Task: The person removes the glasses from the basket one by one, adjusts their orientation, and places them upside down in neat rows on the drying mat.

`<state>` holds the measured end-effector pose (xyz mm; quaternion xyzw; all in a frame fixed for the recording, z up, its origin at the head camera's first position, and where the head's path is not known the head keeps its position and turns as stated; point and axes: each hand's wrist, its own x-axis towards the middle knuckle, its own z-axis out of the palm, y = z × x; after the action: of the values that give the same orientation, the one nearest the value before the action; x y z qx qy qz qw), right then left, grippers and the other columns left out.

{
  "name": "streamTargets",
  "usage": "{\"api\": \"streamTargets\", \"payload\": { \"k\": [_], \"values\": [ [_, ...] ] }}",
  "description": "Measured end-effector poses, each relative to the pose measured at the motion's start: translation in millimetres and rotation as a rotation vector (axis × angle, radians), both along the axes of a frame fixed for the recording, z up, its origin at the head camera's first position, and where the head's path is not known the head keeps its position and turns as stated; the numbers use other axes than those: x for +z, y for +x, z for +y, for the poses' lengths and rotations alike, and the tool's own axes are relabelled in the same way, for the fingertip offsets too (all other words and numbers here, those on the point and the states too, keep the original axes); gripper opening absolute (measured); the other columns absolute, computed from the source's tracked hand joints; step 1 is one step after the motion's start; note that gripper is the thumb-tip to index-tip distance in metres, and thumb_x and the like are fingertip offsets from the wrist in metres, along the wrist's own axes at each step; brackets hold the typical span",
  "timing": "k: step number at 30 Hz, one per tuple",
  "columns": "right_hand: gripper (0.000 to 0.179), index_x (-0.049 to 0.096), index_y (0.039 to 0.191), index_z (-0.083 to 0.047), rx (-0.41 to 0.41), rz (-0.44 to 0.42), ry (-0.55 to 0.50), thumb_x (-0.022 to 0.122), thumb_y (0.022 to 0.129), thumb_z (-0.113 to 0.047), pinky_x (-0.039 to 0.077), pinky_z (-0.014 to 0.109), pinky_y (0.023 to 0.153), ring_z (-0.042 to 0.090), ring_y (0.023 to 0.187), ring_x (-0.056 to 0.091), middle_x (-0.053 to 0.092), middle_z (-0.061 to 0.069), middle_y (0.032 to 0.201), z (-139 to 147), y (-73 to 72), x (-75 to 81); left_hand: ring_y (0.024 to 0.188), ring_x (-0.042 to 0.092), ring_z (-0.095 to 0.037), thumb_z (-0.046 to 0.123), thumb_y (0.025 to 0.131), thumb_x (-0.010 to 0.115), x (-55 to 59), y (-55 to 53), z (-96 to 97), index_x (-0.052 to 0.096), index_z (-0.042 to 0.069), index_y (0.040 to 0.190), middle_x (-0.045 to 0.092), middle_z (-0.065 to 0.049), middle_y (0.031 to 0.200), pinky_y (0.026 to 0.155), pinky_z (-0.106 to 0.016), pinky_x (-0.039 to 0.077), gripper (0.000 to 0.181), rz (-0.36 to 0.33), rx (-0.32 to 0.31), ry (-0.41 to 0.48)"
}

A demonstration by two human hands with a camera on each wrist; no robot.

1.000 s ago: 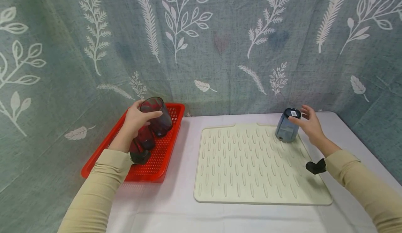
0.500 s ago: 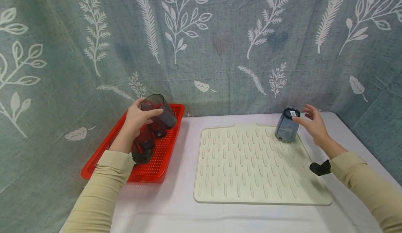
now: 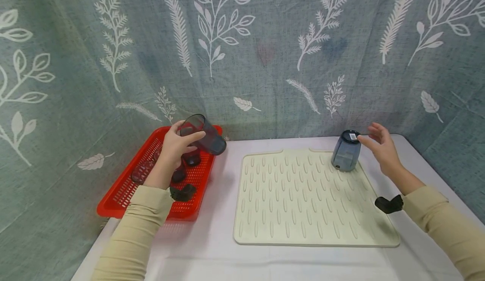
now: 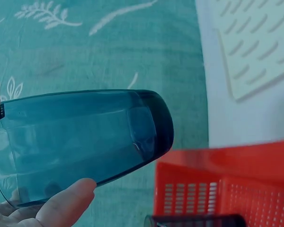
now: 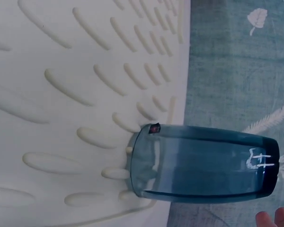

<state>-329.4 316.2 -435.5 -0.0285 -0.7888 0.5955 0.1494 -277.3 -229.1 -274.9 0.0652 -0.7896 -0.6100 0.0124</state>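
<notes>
My left hand (image 3: 172,148) grips a blue-grey tinted drinking glass (image 3: 213,141) near its rim. Tilted, the glass has its open end up and left, its dark base toward the right, over the back right corner of the red basket (image 3: 202,199). The left wrist view shows the thumb along the side of this glass (image 4: 80,142). A matching glass (image 3: 345,153) stands upside down at the back right of the cream drying mat (image 3: 295,196), a label on its base. Beside that base is my right hand (image 3: 383,152), fingers loosely bent, gripping nothing; its fingertips (image 5: 280,216) appear below the glass (image 5: 208,163).
Several more glasses, among them a clear patterned one (image 3: 142,171) and a dark one (image 3: 192,159), lie in the basket, partly behind the left arm. The basket and mat sit on a white-covered table (image 3: 223,230). A leaf-patterned curtain (image 3: 265,95) hangs along the back and sides.
My left hand has lifted the glass and carried it right, tilting it further, so more of the basket's contents show. The right hand has drawn slightly right, away from the upside-down glass.
</notes>
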Motion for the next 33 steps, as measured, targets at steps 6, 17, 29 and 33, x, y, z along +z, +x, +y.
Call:
{"api": "streamTargets", "payload": {
  "k": [6, 17, 29, 33],
  "values": [
    [0.072, 0.010, 0.147, -0.012, 0.060, 0.021, -0.035, 0.052, 0.092, -0.032, 0.016, 0.051, 0.110, 0.031, 0.134, 0.017, 0.016, 0.018, 0.148, -38.1, 49.8, 54.0, 0.115, 0.052, -0.036, 0.028, 0.081, 0.069, -5.2, -1.9, 12.4, 0.012, 0.019, 0.148, 0.038, -0.016, 0.138, 0.094, -0.043, 0.044, 0.088, 0.011, -0.011, 0.071],
    [0.068, 0.013, 0.144, -0.002, 0.145, 0.149, -0.262, 0.054, 0.092, -0.016, 0.036, 0.012, 0.084, -0.001, 0.105, 0.039, 0.039, -0.013, 0.117, -49.6, 61.2, 55.1, 0.095, 0.061, -0.014, 0.023, 0.082, 0.068, -14.5, -5.3, 29.7, 0.017, 0.020, 0.147, 0.040, -0.011, 0.138, 0.090, -0.039, 0.046, 0.083, 0.005, -0.041, 0.196],
    [0.039, 0.031, 0.129, -0.018, 0.252, 0.217, -0.435, 0.049, 0.094, -0.013, 0.041, 0.014, 0.083, 0.000, 0.103, 0.046, 0.043, -0.008, 0.117, -82.7, 71.7, 56.8, 0.124, 0.045, -0.025, 0.021, 0.082, 0.067, -23.3, -5.6, 46.5, 0.022, 0.020, 0.146, 0.009, -0.004, 0.154, 0.094, -0.041, 0.044, 0.078, 0.002, -0.035, 0.231],
    [0.036, 0.032, 0.127, -0.021, 0.277, 0.212, -0.422, 0.047, 0.095, -0.014, 0.039, 0.016, 0.086, 0.000, 0.106, 0.045, 0.043, -0.009, 0.118, -93.2, 74.2, 55.5, 0.125, 0.044, -0.023, 0.017, 0.083, 0.066, -26.2, -4.0, 52.8, 0.023, 0.019, 0.146, 0.006, -0.005, 0.154, 0.094, -0.043, 0.043, 0.075, 0.004, -0.051, 0.294]
  ]
}}
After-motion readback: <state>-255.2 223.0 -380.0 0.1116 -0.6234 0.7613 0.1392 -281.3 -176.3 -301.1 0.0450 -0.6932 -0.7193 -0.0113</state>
